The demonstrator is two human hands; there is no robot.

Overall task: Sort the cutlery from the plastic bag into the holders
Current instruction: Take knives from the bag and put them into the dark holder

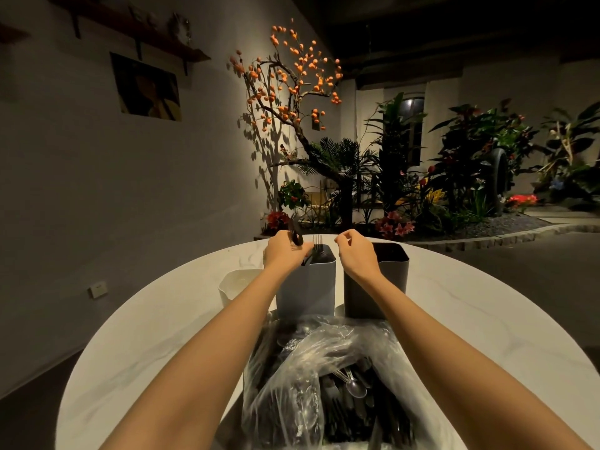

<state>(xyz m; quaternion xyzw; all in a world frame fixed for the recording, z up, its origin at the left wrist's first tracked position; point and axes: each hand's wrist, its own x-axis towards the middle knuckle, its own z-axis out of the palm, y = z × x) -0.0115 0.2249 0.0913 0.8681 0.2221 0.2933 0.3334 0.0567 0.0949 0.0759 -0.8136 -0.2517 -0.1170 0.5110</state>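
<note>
Risk first: dark cutlery (296, 233) in my left hand (284, 251) could catch the rim of the pale grey holder (306, 284) just beyond my fingertips, or drop into the wrong bin, since a fork (317, 243) already stands there. Left fingers curl round the pieces, arm stretched forward. Right hand (355, 251) hovers over the gap beside the dark holder (376, 284), fingers loosely curled, apparently holding nothing. Plastic bag (324, 368) sits behind both wrists, still full.

Round table (470, 319), three holders (306, 287), plastic bag (324, 358)
</note>
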